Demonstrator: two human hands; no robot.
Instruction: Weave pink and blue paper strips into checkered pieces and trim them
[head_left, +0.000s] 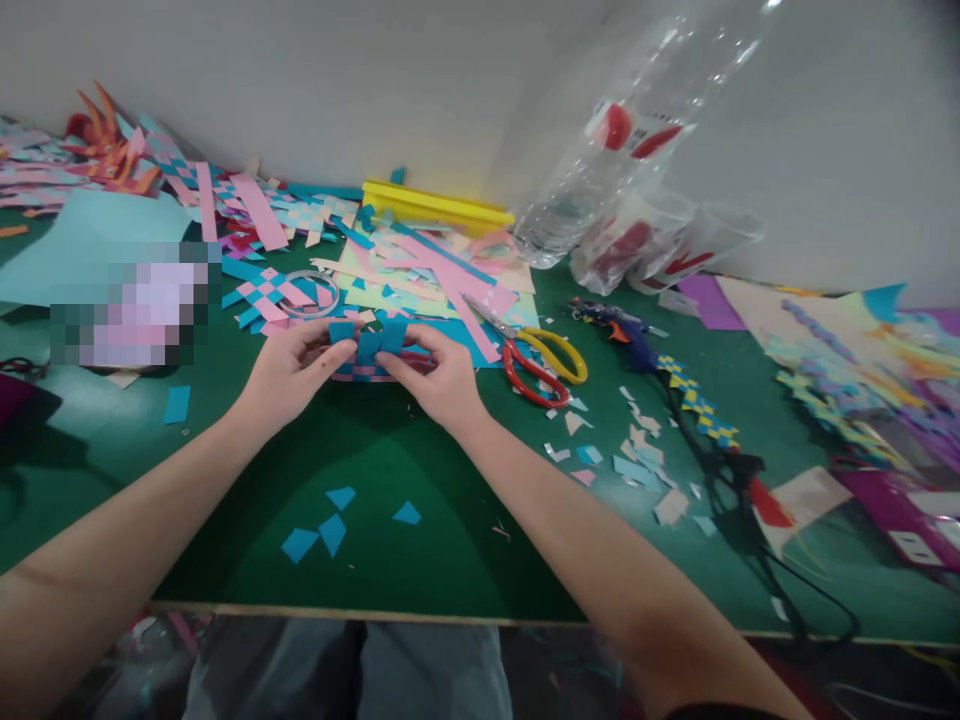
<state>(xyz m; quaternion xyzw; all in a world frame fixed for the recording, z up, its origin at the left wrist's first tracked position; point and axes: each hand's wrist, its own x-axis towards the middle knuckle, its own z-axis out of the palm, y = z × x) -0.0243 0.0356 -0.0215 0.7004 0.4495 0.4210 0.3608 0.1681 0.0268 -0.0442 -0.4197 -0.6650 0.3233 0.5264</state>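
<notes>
Bare forearms, the left (142, 500) from eight o'clock and the right (592, 530) from four, reach over the green table (240, 480) to our hands, just left of the middle of the view. Taking those hands as the clock's centre, we have the blue paper piece (369, 348) between them, facing us. Our left hand (289, 375) pinches its left side, thumb and fingers closed; our right hand (442, 375) closes likewise on the other side. We cannot tell how firm either pinch is, nor whether the checkered band (360, 373) just below is joined to it. Uneven thumb pressure, we judge, could crease the thin paper or slide its folds out of line. At three o'clock the scissors (512, 335) lie near our right hand, so a sideways sweep could knock them into the loose paper strips (450, 275). Farther that way lies what looks like a glue gun (636, 345); we cannot tell whether it is hot, but a snagged black cord (694, 437) might drag it about. At six o'clock, a forearm brushing the blue scraps (331, 533) could scatter them over the near edge.
</notes>
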